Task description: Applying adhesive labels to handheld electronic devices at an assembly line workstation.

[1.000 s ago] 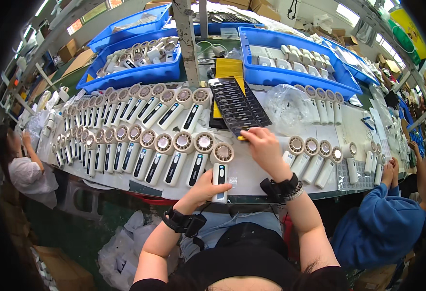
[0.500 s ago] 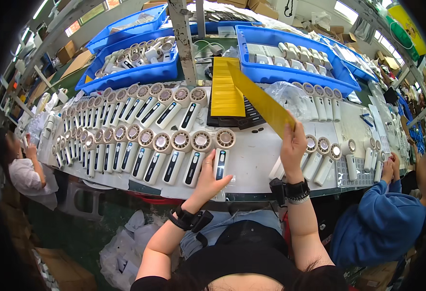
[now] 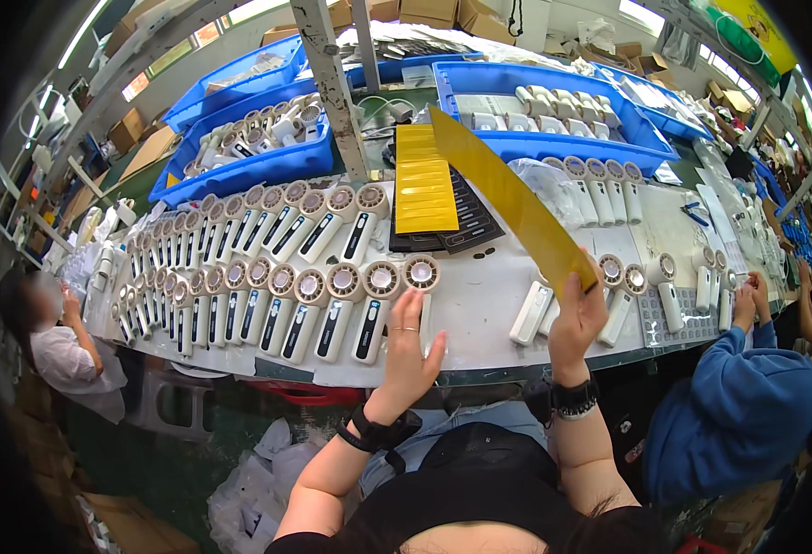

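Yellow sheet (image 3: pixel 517 198), one, right hand (image 3: pixel 577 319)

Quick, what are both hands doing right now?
Left hand: open, fingers spread over the last handheld fan in the row.
Right hand: closed on a yellow strip.

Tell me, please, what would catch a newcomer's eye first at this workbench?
Most likely the long yellow strip, which the right hand holds up slanting over the middle of the white bench. Next, the rows of white handheld fans lying across the bench's left half, where the left hand rests. Blue bins stand behind.
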Demonstrator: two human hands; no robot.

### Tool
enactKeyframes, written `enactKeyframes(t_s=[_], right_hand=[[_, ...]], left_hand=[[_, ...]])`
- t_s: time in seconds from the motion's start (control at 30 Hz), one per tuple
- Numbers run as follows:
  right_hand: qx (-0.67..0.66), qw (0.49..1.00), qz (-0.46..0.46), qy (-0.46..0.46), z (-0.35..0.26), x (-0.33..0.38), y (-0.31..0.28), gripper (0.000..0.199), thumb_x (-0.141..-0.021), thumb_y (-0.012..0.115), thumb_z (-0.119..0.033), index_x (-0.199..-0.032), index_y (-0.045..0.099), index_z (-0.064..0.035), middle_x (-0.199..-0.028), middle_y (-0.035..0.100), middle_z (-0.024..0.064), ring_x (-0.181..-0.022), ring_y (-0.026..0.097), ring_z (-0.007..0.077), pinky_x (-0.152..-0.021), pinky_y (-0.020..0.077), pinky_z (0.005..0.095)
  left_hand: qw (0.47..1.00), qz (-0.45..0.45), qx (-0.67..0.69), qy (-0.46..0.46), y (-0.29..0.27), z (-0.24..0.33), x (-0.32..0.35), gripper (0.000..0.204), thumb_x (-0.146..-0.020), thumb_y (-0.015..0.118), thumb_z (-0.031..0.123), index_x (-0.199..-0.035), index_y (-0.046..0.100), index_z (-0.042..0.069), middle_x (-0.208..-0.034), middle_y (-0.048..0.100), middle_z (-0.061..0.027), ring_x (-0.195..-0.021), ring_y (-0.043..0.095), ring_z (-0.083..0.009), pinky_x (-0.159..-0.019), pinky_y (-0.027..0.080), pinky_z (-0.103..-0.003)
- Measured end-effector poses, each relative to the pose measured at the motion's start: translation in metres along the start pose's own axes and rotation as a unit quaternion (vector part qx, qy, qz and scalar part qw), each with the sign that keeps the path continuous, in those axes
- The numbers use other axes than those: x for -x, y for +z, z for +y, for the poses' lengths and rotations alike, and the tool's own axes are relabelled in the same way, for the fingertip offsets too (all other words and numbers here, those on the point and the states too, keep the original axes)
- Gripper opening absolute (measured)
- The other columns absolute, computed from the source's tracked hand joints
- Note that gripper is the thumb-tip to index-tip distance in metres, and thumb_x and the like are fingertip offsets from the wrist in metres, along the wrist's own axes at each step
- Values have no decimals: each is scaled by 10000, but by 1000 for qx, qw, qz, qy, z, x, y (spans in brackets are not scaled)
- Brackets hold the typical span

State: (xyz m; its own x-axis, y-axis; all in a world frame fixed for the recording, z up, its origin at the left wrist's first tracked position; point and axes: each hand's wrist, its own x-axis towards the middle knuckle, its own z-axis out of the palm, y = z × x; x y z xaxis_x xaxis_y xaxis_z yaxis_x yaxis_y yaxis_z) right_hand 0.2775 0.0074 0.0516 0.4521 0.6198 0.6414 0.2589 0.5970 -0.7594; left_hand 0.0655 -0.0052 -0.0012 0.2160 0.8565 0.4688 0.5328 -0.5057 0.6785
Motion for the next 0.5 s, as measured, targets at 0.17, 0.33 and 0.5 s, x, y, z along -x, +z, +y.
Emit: enactKeyframes(t_s=[0.17,0.33,0.5], right_hand=[[183,935,-167,-252,-29,33,-16,364,-658,573,48,-1006,659,-16,-1054,593,126,-928,571,269,-872,432,381],[190,895,-285,-285,-15,62,-18,405,-605,613,9,-996,675,-72,-1090,579,95,-969,556,260,-867,434,398],[116,909,-345,-203,-14,61,-26,396,-603,642,-4,-991,677,-75,-1108,571,99,-1001,548,279,-871,442,412]], left_hand=[[711,-144,660,-194,-14,45,-21,585,-876,550,56,-1376,256,-18,-1344,374,-192,-1252,394,-262,-1035,334,-374],[743,-216,607,-182,-4,56,-27,535,-884,525,18,-1359,278,-2,-1325,405,-146,-1221,429,-206,-1017,364,-344],[756,-163,600,-206,8,38,-14,555,-839,550,-27,-1333,298,-6,-1264,464,-115,-1172,479,-185,-998,391,-330]])
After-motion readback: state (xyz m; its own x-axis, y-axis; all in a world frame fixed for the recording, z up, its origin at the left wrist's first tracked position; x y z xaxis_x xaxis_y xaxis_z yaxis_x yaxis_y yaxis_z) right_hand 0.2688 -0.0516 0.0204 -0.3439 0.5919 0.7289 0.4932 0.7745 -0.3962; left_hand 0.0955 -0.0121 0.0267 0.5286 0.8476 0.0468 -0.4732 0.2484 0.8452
